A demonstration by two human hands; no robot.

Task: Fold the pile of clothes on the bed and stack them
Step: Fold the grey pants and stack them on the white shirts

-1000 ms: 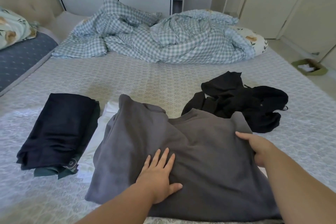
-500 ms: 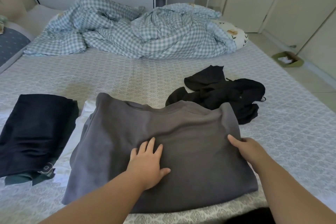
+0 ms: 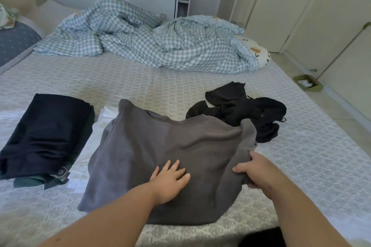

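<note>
My left hand [image 3: 170, 181] lies flat on the grey shirt [image 3: 160, 152] (at 6 o'clock on the bed [image 3: 140, 86]); my right hand [image 3: 255, 172] pinches its edge. Pulling hard could bunch it.

Two hands are showing: the left hand [image 3: 169, 180] and the right hand [image 3: 258, 172]. One grey garment [image 3: 160, 146] is lying at 6 o'clock, one folded stack [image 3: 46, 136] at 9 o'clock, one black heap [image 3: 241, 106] at 2 o'clock, and one checked duvet [image 3: 160, 42] at 12 o'clock. Two pillows are showing: a floral pillow [image 3: 255, 50] and a blue pillow [image 3: 14, 40].
</note>
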